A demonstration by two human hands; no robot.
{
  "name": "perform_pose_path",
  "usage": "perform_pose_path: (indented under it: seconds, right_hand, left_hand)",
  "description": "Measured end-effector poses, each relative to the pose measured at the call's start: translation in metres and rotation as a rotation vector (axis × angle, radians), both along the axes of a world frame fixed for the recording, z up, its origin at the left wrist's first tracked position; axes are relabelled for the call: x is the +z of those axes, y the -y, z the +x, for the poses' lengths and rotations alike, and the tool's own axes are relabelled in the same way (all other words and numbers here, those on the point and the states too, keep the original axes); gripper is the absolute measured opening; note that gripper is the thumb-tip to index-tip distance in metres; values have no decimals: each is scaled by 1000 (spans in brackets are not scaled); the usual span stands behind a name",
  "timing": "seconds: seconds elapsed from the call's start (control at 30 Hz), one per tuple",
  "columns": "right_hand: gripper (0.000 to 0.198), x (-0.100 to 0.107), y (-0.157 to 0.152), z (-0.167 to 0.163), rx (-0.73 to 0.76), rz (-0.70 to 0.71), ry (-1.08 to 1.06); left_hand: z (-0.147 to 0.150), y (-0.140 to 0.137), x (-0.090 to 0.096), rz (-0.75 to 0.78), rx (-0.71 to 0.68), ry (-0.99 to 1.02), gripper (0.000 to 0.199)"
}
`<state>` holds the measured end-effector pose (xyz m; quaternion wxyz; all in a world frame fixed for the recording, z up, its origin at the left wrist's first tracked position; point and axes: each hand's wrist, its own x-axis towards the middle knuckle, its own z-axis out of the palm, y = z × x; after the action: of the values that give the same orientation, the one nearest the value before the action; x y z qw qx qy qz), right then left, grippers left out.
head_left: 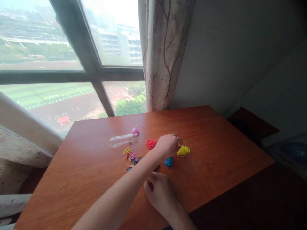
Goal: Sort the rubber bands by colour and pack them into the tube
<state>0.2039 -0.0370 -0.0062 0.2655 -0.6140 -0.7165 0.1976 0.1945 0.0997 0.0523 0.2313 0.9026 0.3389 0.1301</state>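
My left hand (169, 144) stretches across to the right, its bent fingers beside a pile of yellow rubber bands (183, 150). Its fingertips are pressed together and partly hidden, so what they hold cannot be made out. Below it, my right hand (160, 191) rests near the table with curled fingers; I cannot see what is in them. A red pile of rubber bands (151, 144) lies just left of my left hand, and a blue pile (168, 162) lies under it. Mixed-colour rubber bands (131, 157) are scattered left of my forearm, which partly covers them.
A clear plastic tube or bag (123, 140) lies on the wooden table (96, 179), with a pink bundle (135, 130) at its right end. A window (93, 75) and a patterned curtain (165, 54) stand behind the table's far edge.
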Motion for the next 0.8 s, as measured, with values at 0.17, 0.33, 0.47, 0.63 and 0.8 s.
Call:
perform_pose_path:
  seconds: [0.17, 0.33, 0.47, 0.63, 0.8]
  right_hand:
    - [15, 1, 1, -1, 4, 4, -27]
    - [16, 1, 0, -3, -19, 10, -6]
    - [15, 3, 0, -8, -33, -1, 35]
    - [27, 8, -6, -17, -63, -61, 165]
    - [53, 22, -18, -32, -90, -199, 340]
  left_hand:
    - [-48, 5, 11, 51, 71, 10, 17]
    - [-115, 18, 12, 77, 198, -4, 18]
    - [-162, 28, -4, 93, 327, -47, 20]
    - [-189, 39, -23, 130, 482, -157, 34]
    - [-190, 44, -28, 89, 472, -210, 33]
